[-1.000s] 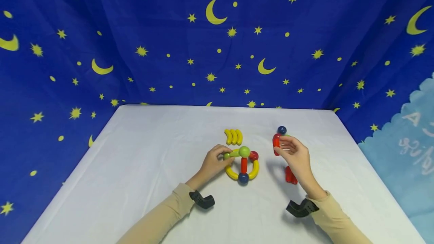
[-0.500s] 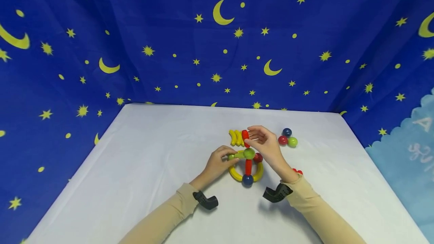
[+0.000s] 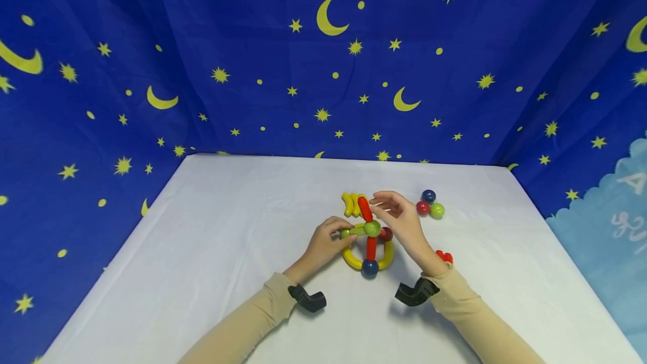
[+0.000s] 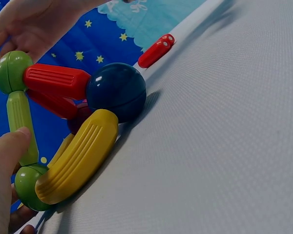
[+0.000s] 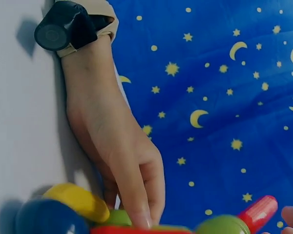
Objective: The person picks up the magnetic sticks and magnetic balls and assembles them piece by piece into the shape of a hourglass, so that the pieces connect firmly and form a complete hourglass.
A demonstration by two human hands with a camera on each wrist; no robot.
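A magnetic building-toy frame stands on the table: a ring of yellow curved rods (image 4: 80, 158), a blue ball (image 3: 370, 268), a red ball (image 3: 386, 233), and straight rods rising to a green ball (image 3: 372, 228) on top. My left hand (image 3: 326, 243) pinches the light green rod (image 4: 20, 117) beside a lower green ball (image 4: 30, 185), its thumb flat on the rod. From the top ball a red rod (image 3: 365, 209) sticks up, leaning left. My right hand (image 3: 401, 223) hovers just right of that rod, fingers loosely bent; the right wrist view shows a gap between fingertips and rod.
Behind the frame lie yellow curved rods (image 3: 347, 204). A loose blue ball (image 3: 428, 196), red ball (image 3: 422, 208) and green ball (image 3: 437, 210) cluster at the back right. Red rods (image 4: 156, 52) lie near my right wrist. A starry blue curtain (image 3: 253, 72) surrounds the table.
My right hand carried the red rod leftward from the right side to above the top green ball, then let go. The rod now leans on that ball. My left hand kept its hold.
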